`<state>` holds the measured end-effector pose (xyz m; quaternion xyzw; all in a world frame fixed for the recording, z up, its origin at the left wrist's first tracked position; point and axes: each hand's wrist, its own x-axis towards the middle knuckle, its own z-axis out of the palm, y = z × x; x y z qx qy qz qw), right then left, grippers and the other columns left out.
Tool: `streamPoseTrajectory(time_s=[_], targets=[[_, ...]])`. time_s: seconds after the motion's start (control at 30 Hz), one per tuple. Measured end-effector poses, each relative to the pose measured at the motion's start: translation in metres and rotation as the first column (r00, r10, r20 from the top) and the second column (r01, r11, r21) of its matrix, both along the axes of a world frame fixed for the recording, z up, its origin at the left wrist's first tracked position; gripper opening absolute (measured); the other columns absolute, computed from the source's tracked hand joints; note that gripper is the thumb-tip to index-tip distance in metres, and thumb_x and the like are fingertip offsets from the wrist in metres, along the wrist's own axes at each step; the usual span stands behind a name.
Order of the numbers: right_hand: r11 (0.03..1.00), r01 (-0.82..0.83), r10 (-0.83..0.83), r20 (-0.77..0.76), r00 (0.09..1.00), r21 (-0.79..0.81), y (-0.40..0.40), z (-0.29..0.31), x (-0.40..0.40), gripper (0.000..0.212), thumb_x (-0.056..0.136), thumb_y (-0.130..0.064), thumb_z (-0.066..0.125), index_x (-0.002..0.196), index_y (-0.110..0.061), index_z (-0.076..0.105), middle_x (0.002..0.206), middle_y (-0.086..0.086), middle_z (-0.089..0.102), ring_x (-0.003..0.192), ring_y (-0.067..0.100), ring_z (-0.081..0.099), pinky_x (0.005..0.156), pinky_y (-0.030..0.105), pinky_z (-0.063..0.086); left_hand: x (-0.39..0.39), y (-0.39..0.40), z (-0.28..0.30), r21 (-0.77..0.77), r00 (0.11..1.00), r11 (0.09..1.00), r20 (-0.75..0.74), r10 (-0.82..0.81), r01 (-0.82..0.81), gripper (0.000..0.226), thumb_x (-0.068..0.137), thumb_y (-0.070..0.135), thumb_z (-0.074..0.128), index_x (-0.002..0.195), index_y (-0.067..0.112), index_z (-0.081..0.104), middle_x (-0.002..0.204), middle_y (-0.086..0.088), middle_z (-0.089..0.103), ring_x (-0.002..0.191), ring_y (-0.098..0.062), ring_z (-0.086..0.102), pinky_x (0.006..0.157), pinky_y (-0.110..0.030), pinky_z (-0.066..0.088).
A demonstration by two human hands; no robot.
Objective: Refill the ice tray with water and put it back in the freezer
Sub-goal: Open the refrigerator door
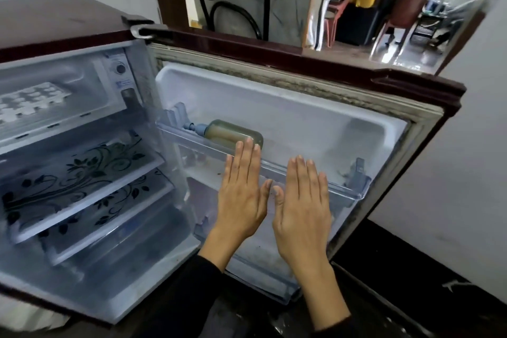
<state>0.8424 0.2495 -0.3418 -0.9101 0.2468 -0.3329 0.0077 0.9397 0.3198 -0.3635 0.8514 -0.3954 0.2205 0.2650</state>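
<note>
**Ice tray sitting in freezer, both hands empty**

The fridge [68, 35] is standing w/ its door [301, 107] swung wide. The ice tray [30, 103] is lying flat in the freezer compartment [82, 74] at top left, white, cells facing up; can't tell whether they're holding ice, water or nothing. Both hands are hovering in front of the door shelf [274, 170], well apart from the tray. The left hand [242, 195] is spread flat, palm away, fingers straight, gripping nothing. The right hand [301, 206] is doing the same just beside it, thumbs nearly meeting.

A bottle [233, 133] is lying on its side in the door shelf, behind the left fingertips.

Handling, judged: the tray is prob. thin plastic, light when empty, a bit flexy, maybe frost-slick. Filled w/ water it's going to slosh, so it's needing a level carry, one hand at each short end, no twisting. For pulling it out, the near edge is looking like the easiest hold.
</note>
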Motion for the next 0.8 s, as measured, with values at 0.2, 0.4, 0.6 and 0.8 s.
streamPoseTrajectory(time_s=[0.2,0.4,0.6,0.8], targets=[[1.0,0.012,-0.013,0.059,0.998,0.011,-0.028,-0.005,0.012,0.053,0.102,-0.033,0.023,0.144,-0.003,0.039,0.149,0.012,0.04,0.142,0.023,0.031,0.12,0.037,0.013,0.008,-0.022,-0.004,-0.026,0.999,0.999,0.046,-0.017,0.018,0.062,0.099,0.035,0.031,0.148,0.001,0.021,0.158,-0.015,0.015,0.148,-0.023,0.005,0.121,-0.039,0.004],[1.0,0.016,-0.016,0.192,0.981,0.004,-0.049,-0.013,0.029,0.048,0.101,-0.024,0.031,0.141,-0.001,0.042,0.147,0.014,0.042,0.141,0.025,0.033,0.119,0.039,0.017,0.011,-0.041,-0.006,-0.017,0.999,1.0,0.043,0.002,-0.001,0.062,0.099,0.033,0.033,0.149,0.001,0.017,0.158,-0.014,0.012,0.148,-0.022,0.002,0.121,-0.04,0.005],[0.997,-0.073,0.072,0.29,0.954,-0.006,-0.071,-0.023,0.037,0.046,0.101,-0.021,0.032,0.141,0.0,0.042,0.148,0.014,0.041,0.142,0.025,0.03,0.118,0.042,0.021,0.011,-0.053,-0.004,0.032,0.999,0.999,0.025,0.032,-0.033,0.062,0.1,0.035,0.028,0.15,0.001,0.015,0.159,-0.015,0.01,0.148,-0.024,0.004,0.121,-0.041,0.006],[0.982,-0.189,0.187,0.327,0.926,-0.024,-0.096,-0.03,0.041,0.045,0.101,-0.019,0.032,0.14,0.0,0.043,0.148,0.014,0.041,0.142,0.024,0.03,0.119,0.041,0.019,0.01,-0.062,0.002,0.073,0.998,0.996,-0.011,0.056,-0.055,0.062,0.099,0.035,0.027,0.15,0.001,0.015,0.159,-0.014,0.008,0.148,-0.024,0.002,0.121,-0.04,0.006]])
